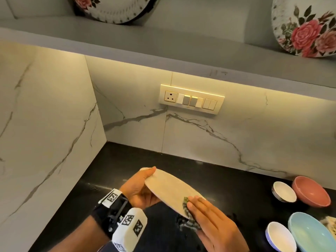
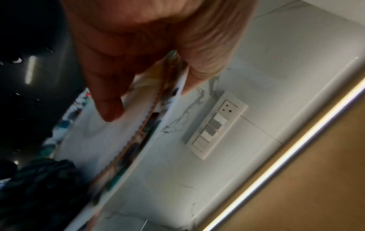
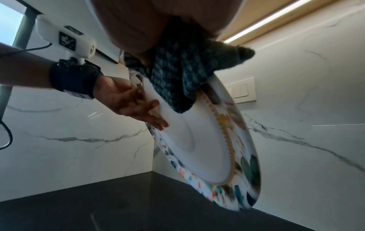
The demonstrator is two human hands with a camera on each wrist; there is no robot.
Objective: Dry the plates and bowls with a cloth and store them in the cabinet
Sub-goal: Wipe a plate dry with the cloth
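Four bowls [image 1: 311, 191] on the black counter [image 1: 127, 160], right of the plate [image 1: 169, 186].

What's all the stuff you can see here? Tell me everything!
Floral-rimmed plate: one, white, held tilted above the counter.
Cloth: one, dark blue-green, against the plate's near rim.
Small bowls: two, white inside, counter right.
Pink bowl: one, pink, counter right, farther back.
Light blue bowl: one, light blue, counter right, nearer.
Rose plates: two, white with pink roses, on the grey shelf.
Switch panel: one, cream, on the marble wall.
Counter: one, black.
Left hand: grips the plate's far rim.
Right hand: fingers flat on the cloth.
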